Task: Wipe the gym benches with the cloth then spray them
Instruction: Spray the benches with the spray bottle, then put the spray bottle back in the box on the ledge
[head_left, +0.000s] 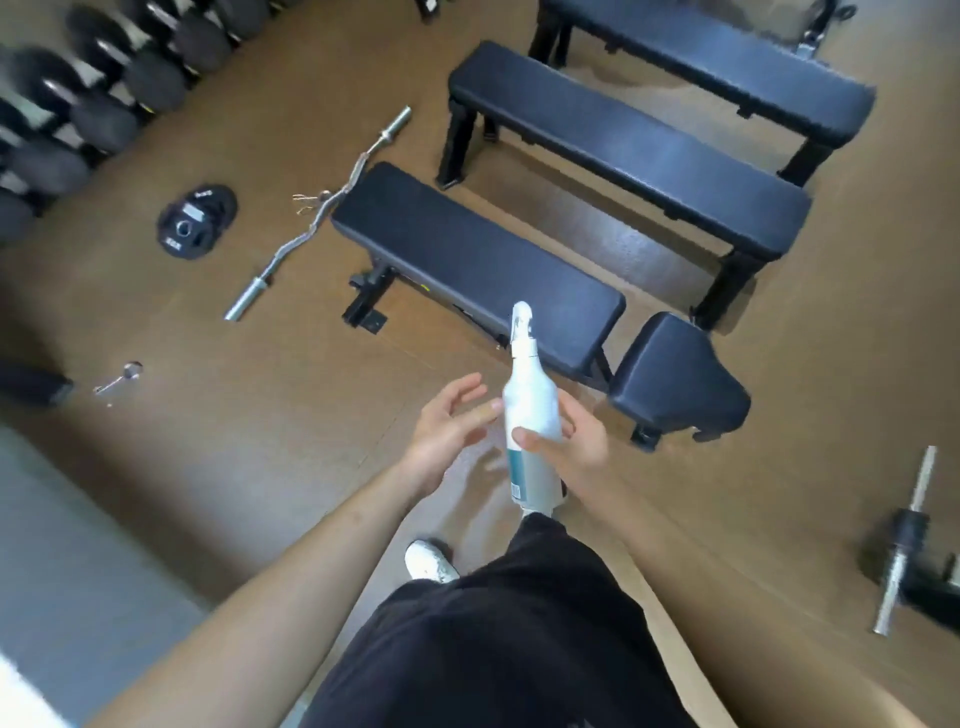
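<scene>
Three black padded benches stand side by side on the brown floor (208, 467) in the head cam: near bench (478, 260), middle bench (623, 145), far bench (717, 57). The near bench has a separate seat pad (675, 374) at its closer end. Pads look smooth and slightly shiny, w/ black metal legs.

Writing: the spray bottle (532, 410) has a teal label band w/ a barcode low on it, but the text is too blurred to read. A weight plate (197, 221) on the floor has pale lettering, also unreadable.

The bottle is white and slim w/ a trigger nozzle (521, 317) on top. It tilts away from the person, so the nozzle overlaps the near bench's pad in view. It's held in the air in front of the body, just short of the near bench, not touching it.

R grip (576, 447) is wrapped round the bottle's mid/lower body, thumb across the front, fingers behind. L grip (452, 426) holds nothing: palm turned toward the bottle, fingers fairly straight and spread, tips right beside the bottle's left side; contact can't be told. Both forearms are bare and reach fwd.

Also: a curl bar (322, 208) lies on the floor by the near bench's far end, dumbbells (78, 104) are racked top left, and another bar (909, 540) lies at right. Black shorts (519, 623) and a white shoe (431, 561) show below.
</scene>
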